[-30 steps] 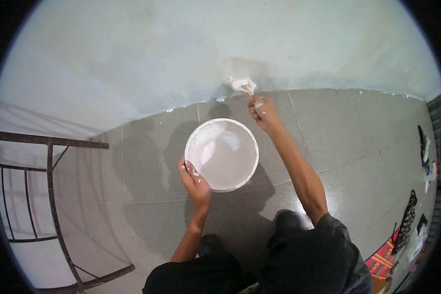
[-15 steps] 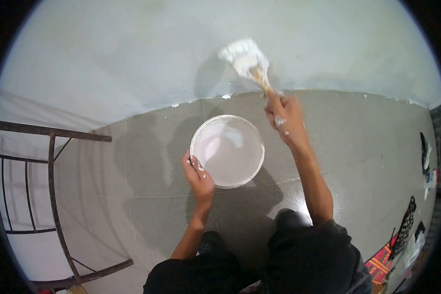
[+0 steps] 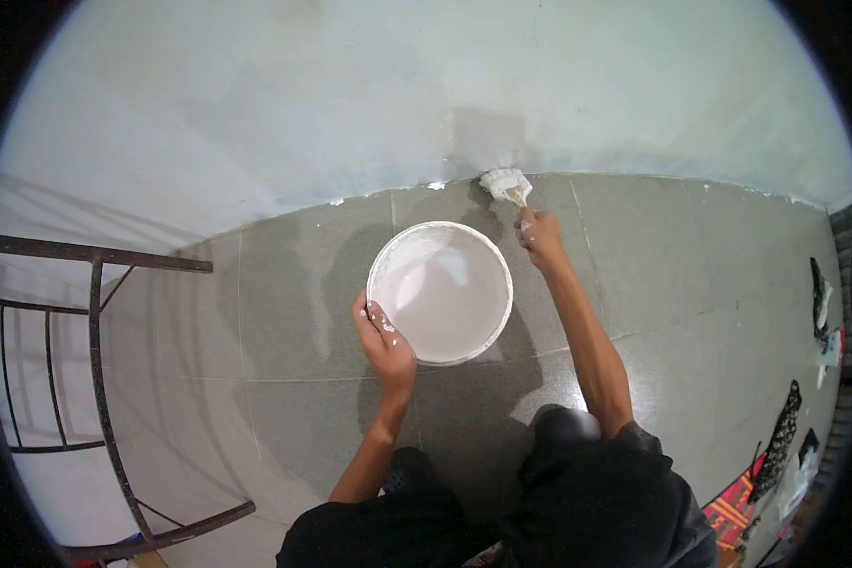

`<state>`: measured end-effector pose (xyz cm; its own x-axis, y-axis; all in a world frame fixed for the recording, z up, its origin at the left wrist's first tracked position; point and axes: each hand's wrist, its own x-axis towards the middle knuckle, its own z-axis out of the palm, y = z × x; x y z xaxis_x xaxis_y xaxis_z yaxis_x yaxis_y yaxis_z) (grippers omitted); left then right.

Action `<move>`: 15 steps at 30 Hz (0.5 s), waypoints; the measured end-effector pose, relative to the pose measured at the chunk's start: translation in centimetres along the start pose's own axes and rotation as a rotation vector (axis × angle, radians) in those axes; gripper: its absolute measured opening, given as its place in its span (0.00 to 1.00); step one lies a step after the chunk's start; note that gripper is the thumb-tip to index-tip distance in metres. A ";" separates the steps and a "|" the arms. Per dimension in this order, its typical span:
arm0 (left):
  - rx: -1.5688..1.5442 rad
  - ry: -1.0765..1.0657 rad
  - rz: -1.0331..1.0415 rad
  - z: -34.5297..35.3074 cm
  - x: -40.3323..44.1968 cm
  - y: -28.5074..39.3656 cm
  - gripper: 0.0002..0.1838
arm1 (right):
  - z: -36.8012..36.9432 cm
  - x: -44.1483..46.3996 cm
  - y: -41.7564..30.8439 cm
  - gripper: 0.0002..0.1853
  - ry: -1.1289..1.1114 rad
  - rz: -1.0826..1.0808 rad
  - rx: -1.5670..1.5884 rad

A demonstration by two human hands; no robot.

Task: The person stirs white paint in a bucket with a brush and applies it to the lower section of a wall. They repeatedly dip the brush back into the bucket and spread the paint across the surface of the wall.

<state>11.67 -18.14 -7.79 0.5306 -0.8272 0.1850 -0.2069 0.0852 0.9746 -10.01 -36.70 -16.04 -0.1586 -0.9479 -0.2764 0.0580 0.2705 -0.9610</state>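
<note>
My right hand grips the handle of a paintbrush whose wide bristles are coated in white paint. The brush head is close to the line where the pale wall meets the floor; I cannot tell whether it touches the wall. My left hand is wrapped round the left rim of a round white bucket holding white paint. White specks of paint mark the thumb and fingers of that hand.
A dark metal frame with bars stands at the left. Grey floor tiles run below the wall. At the right lie a patterned dark cloth, a red patterned piece and several small items near the edge.
My right hand has brought the paintbrush down and slightly to the right, from in front of the wall to near its base. My left hand and the bucket stay in place.
</note>
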 end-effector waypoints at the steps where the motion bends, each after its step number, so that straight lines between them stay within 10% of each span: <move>1: 0.007 -0.005 0.011 -0.1 0.1 -0.1 0.18 | 0.5 -0.2 -0.4 0.17 0.014 -0.009 0.043; 15: 0.017 -0.008 0.004 0.0 0.2 -0.1 0.18 | 1.0 -9.6 -17.3 0.15 -0.062 -0.207 0.266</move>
<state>11.75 -18.33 -7.83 0.5230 -0.8315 0.1873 -0.2229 0.0787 0.9717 -8.48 -32.47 3.27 -0.1338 -0.9888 -0.0664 0.2870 0.0255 -0.9576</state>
